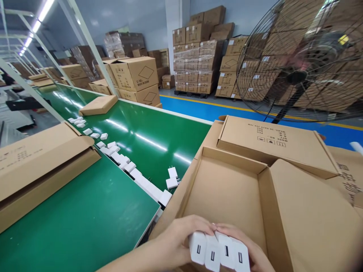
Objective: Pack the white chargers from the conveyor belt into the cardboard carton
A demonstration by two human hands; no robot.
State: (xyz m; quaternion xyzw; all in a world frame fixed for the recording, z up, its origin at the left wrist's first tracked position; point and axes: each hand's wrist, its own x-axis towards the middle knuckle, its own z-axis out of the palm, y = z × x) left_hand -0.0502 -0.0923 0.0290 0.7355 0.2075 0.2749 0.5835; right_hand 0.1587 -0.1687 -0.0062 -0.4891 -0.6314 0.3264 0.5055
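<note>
While our left hand (pixel 184 235) and right hand (pixel 254 252) come together at the bottom of the view, our fingers are closed around four white chargers (pixel 211 246), gripped side by side in a row, each with a port slot facing us. We hold them over the near end of an open cardboard box (pixel 227 185), whose bare inside stretches out beyond our fingertips, with its flap (pixel 312 211) folded out to the right of them.

Left of our fingers we have a smooth green tabletop (pixel 85 215), with a cardboard carton (pixel 42 155) on its far side. Ahead and to the left runs a shiny green belt (pixel 153 128) reflecting the ceiling lights (pixel 36 25); loose chargers (pixel 121 160) lie along its near edge, and a flat box (pixel 99 105) rests farther off. Past the belt we see a blue floor (pixel 193 109) with a yellow line, stacked cartons (pixel 195 56) partly in clear wrap against a pale wall, and, up to the right of our fingers, a big fan (pixel 297 64).

As for writing, on a large carton (pixel 136 73) well ahead and left of our fingers we read "C/NO." and "MADE IN CHINA" beside a diamond outline. On the shut box (pixel 272 141) just beyond the open one, the print stands upside down to us: we make out "PCS" and handling symbols, with the finer lines too blurred to trust. Far right of our fingers, large Chinese characters mark another carton (pixel 340 158).
</note>
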